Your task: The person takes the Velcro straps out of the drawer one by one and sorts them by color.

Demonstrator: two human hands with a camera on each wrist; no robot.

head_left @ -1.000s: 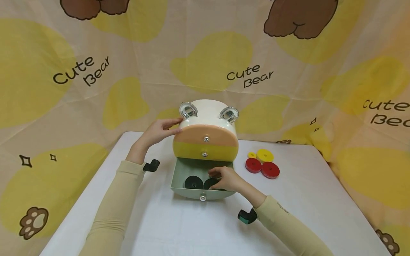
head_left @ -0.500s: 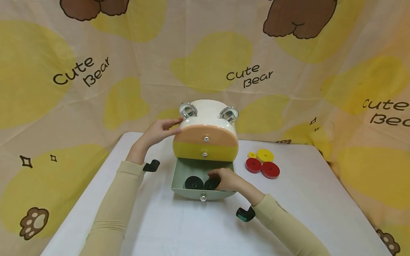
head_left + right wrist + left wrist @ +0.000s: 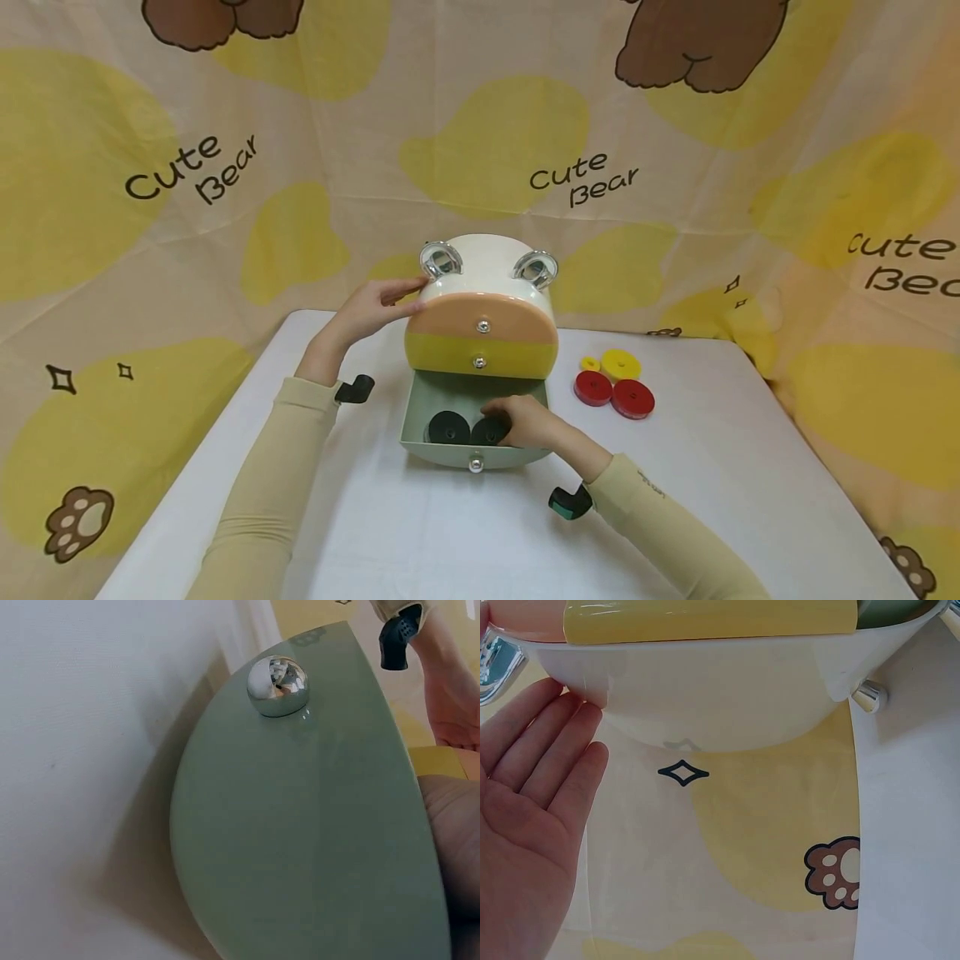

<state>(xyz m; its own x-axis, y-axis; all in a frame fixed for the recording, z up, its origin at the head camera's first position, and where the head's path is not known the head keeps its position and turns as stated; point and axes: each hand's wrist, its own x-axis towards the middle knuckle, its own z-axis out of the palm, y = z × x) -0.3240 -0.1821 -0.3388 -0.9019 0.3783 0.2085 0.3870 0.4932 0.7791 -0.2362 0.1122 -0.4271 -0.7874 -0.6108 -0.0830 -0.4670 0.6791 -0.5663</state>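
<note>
A small rounded cabinet (image 3: 491,267) has a white body, silver ear-like rings and orange and yellow drawer fronts. Its green bottom drawer (image 3: 435,387) is pulled out. Inside stand two black discs (image 3: 449,428) with small centre holes, side by side near the drawer's front. My right hand (image 3: 531,422) reaches in over the right wall, thumb and fingers around the right black disc (image 3: 487,430). In the right wrist view, the drawer front (image 3: 300,817) hides most of that hand. My left hand (image 3: 367,312) rests straight fingertips on the cabinet's left side, beside the ear.
On the white table (image 3: 427,533), right of the cabinet, lie two red discs (image 3: 633,399), a larger yellow disc (image 3: 621,365) and a small yellow disc (image 3: 590,363). A patterned cloth (image 3: 360,100) hangs close behind the cabinet. A silver knob (image 3: 278,685) sticks out from the drawer front.
My right hand has closed its fingers on the right black disc and shifted slightly left. Both black discs have slid a little left in the drawer. My left hand has stayed in place.
</note>
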